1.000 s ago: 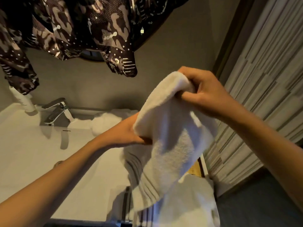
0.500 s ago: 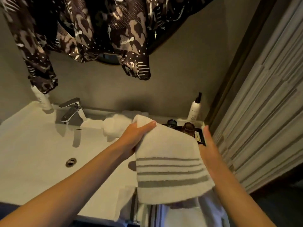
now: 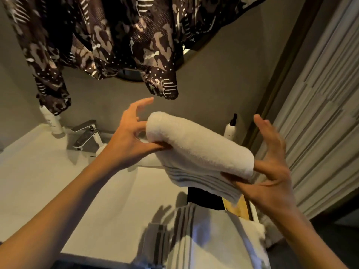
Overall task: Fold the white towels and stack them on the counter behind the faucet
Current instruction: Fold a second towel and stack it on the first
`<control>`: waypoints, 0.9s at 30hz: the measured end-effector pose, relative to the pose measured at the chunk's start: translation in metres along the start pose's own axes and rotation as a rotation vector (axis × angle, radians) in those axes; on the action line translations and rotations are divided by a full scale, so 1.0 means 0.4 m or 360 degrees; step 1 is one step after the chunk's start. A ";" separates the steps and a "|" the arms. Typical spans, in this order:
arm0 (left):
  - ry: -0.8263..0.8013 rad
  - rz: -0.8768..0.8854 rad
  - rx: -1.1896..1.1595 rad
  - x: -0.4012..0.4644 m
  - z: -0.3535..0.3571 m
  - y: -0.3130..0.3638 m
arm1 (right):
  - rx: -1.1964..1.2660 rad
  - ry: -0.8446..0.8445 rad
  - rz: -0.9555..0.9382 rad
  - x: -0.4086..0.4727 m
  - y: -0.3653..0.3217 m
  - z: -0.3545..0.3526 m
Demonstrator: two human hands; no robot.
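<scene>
Towel: folded white towel (image 3: 200, 152), up in the air over the desk (image 3: 35, 171), right of the faucet (image 3: 85, 135).
Left hand (image 3: 128, 144): fingers pinching its left end.
Right hand (image 3: 272, 171): fingers under its right end, thumb spread.
Sink (image 3: 120, 200): basin bare; another striped towel (image 3: 213, 239) at its near edge.

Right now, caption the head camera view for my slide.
Both hands, left and right, hold a folded white towel above the sink counter.

camouflage garment (image 3: 116, 41) hangs above; white bottles (image 3: 52, 121) flank the wall.
</scene>
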State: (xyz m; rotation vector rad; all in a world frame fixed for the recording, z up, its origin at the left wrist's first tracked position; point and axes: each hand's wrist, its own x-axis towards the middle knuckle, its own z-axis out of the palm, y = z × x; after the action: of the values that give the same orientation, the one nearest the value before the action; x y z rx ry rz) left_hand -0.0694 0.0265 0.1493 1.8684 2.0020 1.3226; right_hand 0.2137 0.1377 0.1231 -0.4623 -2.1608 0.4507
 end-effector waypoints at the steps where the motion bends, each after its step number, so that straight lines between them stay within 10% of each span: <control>1: -0.0097 0.0014 -0.0191 0.002 -0.016 0.006 | 0.0124 -0.0024 0.0010 0.019 -0.017 -0.025; 6: 0.0186 -0.0539 -0.1059 0.020 0.033 0.019 | 0.1190 0.0305 0.0907 0.069 -0.022 0.024; 12: 0.0094 -0.1285 -0.1074 -0.045 0.134 -0.082 | 0.2172 -0.0385 0.1988 0.012 0.052 0.171; 16: -0.0257 -0.1453 -0.1108 -0.127 0.107 -0.160 | 0.2206 -0.0569 0.1999 0.001 0.102 0.213; 22: -0.0806 -0.1358 -0.1025 -0.131 0.099 -0.217 | 0.1168 -0.1681 0.1636 0.055 0.027 0.357; 27: -0.0440 -0.1623 -0.1263 -0.172 0.053 -0.409 | 0.1347 -0.1439 0.1693 0.087 0.030 0.475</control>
State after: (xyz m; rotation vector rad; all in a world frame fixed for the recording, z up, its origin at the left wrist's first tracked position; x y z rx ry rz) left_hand -0.1646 0.0001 0.0005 0.4971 1.5187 1.1396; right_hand 0.0421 0.1355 0.0332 -0.9978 -2.0075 2.4003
